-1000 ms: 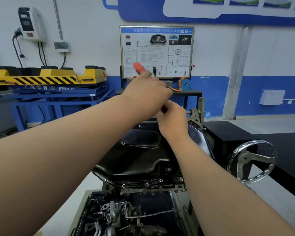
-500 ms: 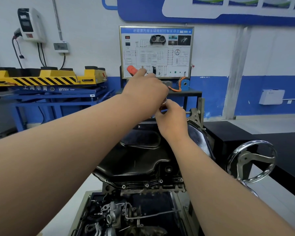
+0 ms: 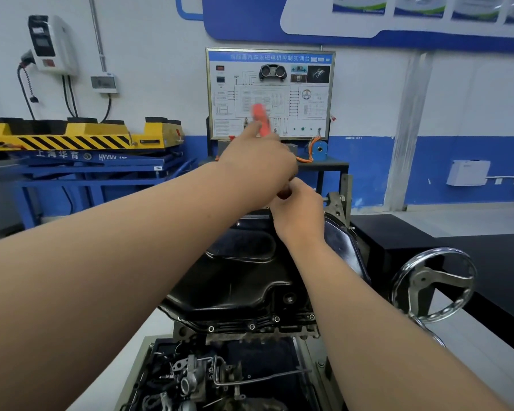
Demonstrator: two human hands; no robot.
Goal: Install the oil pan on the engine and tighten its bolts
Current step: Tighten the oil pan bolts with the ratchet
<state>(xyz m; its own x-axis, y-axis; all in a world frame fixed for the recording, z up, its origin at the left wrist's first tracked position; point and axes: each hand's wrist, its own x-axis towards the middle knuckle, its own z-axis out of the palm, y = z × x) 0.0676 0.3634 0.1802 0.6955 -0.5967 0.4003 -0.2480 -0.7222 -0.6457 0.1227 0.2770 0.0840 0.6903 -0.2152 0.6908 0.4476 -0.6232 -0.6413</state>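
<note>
The black oil pan [image 3: 244, 280] sits on top of the engine [image 3: 250, 330] on its stand, with several bolts along its near flange [image 3: 251, 326]. My left hand [image 3: 258, 170] grips a tool with an orange-red handle [image 3: 261, 118], whose end sticks up blurred above my fist, over the pan's far edge. My right hand [image 3: 298, 209] sits just below and right of it, fingers curled round the tool's lower end by the far flange. The tool's tip and the bolt under it are hidden by my hands.
A chrome handwheel [image 3: 433, 284] sticks out on the stand's right. A black bench [image 3: 472, 253] lies to the right. Behind stand a training panel [image 3: 269, 93] and a yellow-and-blue lift table [image 3: 80, 140]. Loose engine parts fill the tray [image 3: 220, 378] below.
The orange-red handle swung from upper right to the left and now back to the right and higher. My left hand turned with it; my right hand stayed at the far flange.
</note>
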